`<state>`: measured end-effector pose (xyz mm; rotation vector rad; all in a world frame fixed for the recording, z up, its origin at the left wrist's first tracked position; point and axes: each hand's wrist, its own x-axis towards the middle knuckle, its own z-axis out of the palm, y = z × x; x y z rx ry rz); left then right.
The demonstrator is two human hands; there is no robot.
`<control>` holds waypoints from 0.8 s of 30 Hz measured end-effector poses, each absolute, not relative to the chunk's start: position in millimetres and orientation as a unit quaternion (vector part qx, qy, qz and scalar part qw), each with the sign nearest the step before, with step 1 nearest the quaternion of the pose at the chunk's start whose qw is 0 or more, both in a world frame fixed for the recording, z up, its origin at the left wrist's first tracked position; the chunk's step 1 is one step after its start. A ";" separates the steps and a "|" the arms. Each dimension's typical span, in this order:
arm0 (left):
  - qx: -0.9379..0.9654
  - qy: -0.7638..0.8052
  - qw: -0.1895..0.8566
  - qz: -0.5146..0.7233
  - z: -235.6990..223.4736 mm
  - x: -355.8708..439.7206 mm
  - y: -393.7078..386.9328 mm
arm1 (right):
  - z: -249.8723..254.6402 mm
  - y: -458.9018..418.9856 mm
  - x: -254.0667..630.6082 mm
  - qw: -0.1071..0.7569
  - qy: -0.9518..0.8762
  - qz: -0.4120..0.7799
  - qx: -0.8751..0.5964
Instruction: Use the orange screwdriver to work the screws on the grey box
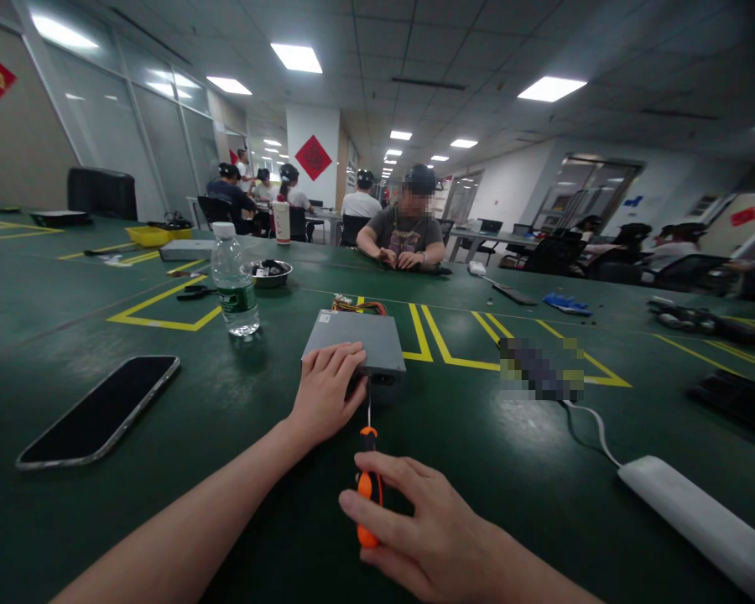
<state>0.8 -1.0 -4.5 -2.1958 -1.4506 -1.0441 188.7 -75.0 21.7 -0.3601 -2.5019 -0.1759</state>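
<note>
A grey metal computer power supply (381, 335) lies on the green table, with bundled coloured wires (358, 305) at its far side. My left hand (330, 386) holds it at the near left corner, fingers across its top and the thumb down by the near face. In my right hand (424, 520) is a screwdriver (366, 486) with an orange and black handle, gripped between the thumb and fingers. Its shaft points away from me toward the power supply's near face. Whether the tip sits in a screw is too small to tell.
Left of the power supply stand a water bottle (234, 289) and a metal bowl (270, 273); a phone (101, 411) lies nearer. A white power strip (692, 512) with a cable is at right. Across the table sits another person (406, 231).
</note>
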 end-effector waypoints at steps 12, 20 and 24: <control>-0.767 -0.507 0.156 -0.362 -5.5 0.2 -0.2 | 12.7 -73.3 193.7 0.328 -0.933 -0.026 -0.143; -0.767 -0.509 0.151 -0.359 -5.0 0.2 -0.2 | 18.0 -75.5 189.7 0.356 -0.923 -0.089 -0.113; -0.766 -0.510 0.148 -0.361 -5.1 0.4 -0.8 | 16.0 -75.0 192.1 0.360 -0.922 -0.054 -0.132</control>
